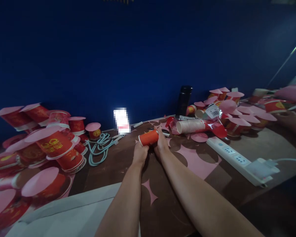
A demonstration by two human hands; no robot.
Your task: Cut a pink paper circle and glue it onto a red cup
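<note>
Between my two hands lies a red paper cup (148,138), tipped on its side above the dark table. My left hand (140,153) grips its left end, where a pale rim shows. At the other end, my right hand (162,144) is closed round the cup, its fingers partly hidden. Just behind the right hand are a pen-like white item (165,134) and scraps of pink paper. A pink sheet with round cut-outs (196,159) lies right of my right forearm. A small pink offcut (150,192) rests between my forearms.
Red cups topped with pink discs (55,143) crowd the left; more (238,121) stand at right. A sleeve of paper cups (191,126), black bottle (184,100), power strip (232,158), coiled cable (98,151) and blurred bright screen (122,120) are around. Another person's hand (292,121) is far right.
</note>
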